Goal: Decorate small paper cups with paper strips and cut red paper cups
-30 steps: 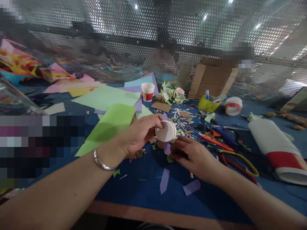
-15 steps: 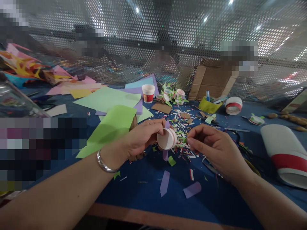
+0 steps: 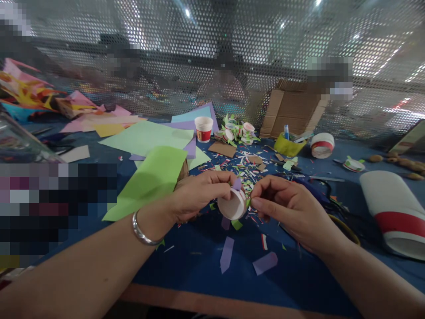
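My left hand [image 3: 206, 192] grips a cut-down paper cup [image 3: 231, 206], fingers over its rim and the open side tilted toward me. Purple paper tabs [image 3: 237, 184] stick out from the cup at top and bottom. Close by on the right, my right hand [image 3: 279, 204] pinches a small green paper piece [image 3: 248, 202] against or just beside the cup's side; I cannot tell whether they touch. Below the hands lie a pointed purple paper strip [image 3: 227, 254], a round-ended purple strip [image 3: 265, 263] and a green scrap [image 3: 237, 224].
Paper shreds [image 3: 247, 164] litter the table behind my hands. Green paper sheets [image 3: 149, 181] lie left. Farther back are a paper cup [image 3: 203, 129], decorated cup pieces [image 3: 234, 130] and a yellow holder [image 3: 288, 146]. A large white-and-red cup [image 3: 395, 212] lies on the right.
The cup in my left hand has tipped so that its inside shows more. My right hand has moved left, bringing the green piece up to the cup's side.
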`<state>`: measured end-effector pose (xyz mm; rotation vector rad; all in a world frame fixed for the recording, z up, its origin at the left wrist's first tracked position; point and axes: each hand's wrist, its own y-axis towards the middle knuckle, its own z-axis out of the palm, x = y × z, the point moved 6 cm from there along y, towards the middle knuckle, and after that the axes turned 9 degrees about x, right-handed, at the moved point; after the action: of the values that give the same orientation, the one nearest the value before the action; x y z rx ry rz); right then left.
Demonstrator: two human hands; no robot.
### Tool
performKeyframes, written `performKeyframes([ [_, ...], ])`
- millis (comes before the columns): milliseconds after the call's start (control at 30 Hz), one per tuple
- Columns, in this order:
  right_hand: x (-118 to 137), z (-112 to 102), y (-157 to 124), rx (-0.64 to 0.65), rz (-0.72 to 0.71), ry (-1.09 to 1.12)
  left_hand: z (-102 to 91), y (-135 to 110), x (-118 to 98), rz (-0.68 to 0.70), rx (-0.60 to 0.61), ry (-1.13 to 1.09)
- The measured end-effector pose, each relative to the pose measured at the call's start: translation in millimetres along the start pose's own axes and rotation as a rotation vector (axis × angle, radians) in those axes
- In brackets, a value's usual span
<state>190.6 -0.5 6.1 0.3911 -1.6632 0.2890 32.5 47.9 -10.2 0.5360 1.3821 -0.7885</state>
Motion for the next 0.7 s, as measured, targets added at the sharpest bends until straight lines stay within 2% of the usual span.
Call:
performKeyframes([
  [133,-2.4,2.6,2.1,0.026,0.024,0.022,3.3,-0.5,1.1,-0.009,0.047,-0.011],
  [300,-3.7,3.9,2.1,0.027,0.053,0.052,4.9,-1.7,1.5,-0.038,0.047,0.034],
  [700,-7.5,2.9,-2.3,0.036,0.083,0.036,7.2,-0.9,-2.9,0.0,0.075,0.064],
])
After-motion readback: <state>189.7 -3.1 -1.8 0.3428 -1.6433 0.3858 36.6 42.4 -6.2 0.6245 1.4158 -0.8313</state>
